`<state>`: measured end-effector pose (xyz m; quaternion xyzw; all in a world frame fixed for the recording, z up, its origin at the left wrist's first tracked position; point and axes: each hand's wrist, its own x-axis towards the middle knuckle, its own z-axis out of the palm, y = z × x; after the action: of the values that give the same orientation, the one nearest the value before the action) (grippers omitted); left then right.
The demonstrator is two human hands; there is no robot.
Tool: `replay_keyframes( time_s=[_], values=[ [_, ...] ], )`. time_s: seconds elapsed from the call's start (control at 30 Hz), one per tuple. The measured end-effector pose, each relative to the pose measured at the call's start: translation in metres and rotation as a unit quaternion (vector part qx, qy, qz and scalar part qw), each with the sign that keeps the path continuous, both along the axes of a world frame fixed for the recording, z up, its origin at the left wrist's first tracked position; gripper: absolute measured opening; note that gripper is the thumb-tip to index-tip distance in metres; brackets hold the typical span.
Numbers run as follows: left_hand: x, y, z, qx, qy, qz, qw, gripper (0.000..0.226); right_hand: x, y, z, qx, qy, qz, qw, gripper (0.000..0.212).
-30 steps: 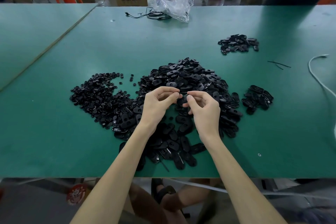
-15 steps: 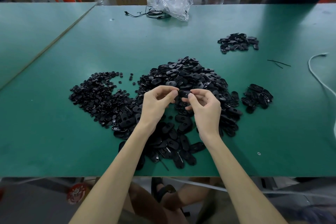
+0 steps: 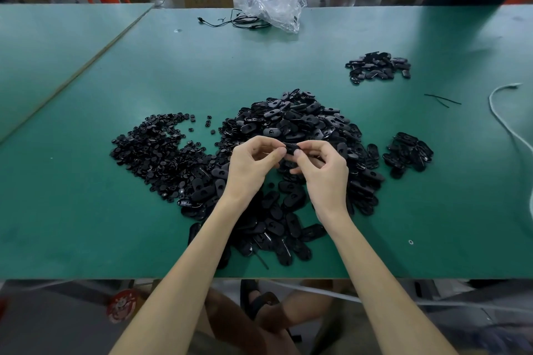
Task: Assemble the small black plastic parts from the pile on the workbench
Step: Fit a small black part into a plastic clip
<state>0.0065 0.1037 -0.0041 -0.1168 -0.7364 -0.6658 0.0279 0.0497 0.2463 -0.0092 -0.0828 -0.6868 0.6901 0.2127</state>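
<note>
Flat spread of small round black plastic buttons (image 3: 161, 153) lies left of the left hand (image 3: 251, 164), on the green workbench mat (image 3: 86, 210). The left hand's thumb and curled fingers pinch one end of a small black oval plastic shell (image 3: 292, 148). The right hand (image 3: 324, 171) pinches the other end, fingers curled. The shell is lifted above the main pile of black oval plastic shells (image 3: 294, 121). Its long axis runs hand to hand, roughly parallel to the near bench edge; can't tell which face is up. The pile sits under and beyond both hands. Small heap of the same ovals (image 3: 408, 153) right of the right hand, with a bare green gap between. Another heap (image 3: 377, 65) further beyond-right. White cable (image 3: 501, 118) at far right. Open mat left of the buttons and toward the near edge.
</note>
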Motion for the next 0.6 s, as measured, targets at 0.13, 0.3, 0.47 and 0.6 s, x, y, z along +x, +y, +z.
replay_keyframes(
  time_s=[0.13, 0.3, 0.47, 0.6],
  values=[
    [-0.0011, 0.0000, -0.0016, -0.030, 0.012, 0.016, 0.999, 0.004, -0.0007, -0.0003, 0.0010, 0.008, -0.002, 0.015, 1.000, 0.009],
    [-0.0012, 0.0006, -0.0026, -0.054, 0.016, 0.038, 0.998, 0.003, -0.0009, -0.0006, 0.0008, 0.013, 0.000, 0.020, 1.000, 0.010],
    [-0.0009, 0.0013, -0.0015, -0.011, -0.007, 0.041, 0.999, 0.007, -0.0012, 0.0000, -0.0003, -0.007, 0.005, 0.004, 1.000, 0.006],
    [-0.0004, 0.0005, -0.0007, 0.014, -0.021, 0.044, 0.999, 0.007, -0.0010, 0.0004, -0.0001, -0.016, 0.003, 0.003, 1.000, 0.006]
  ],
)
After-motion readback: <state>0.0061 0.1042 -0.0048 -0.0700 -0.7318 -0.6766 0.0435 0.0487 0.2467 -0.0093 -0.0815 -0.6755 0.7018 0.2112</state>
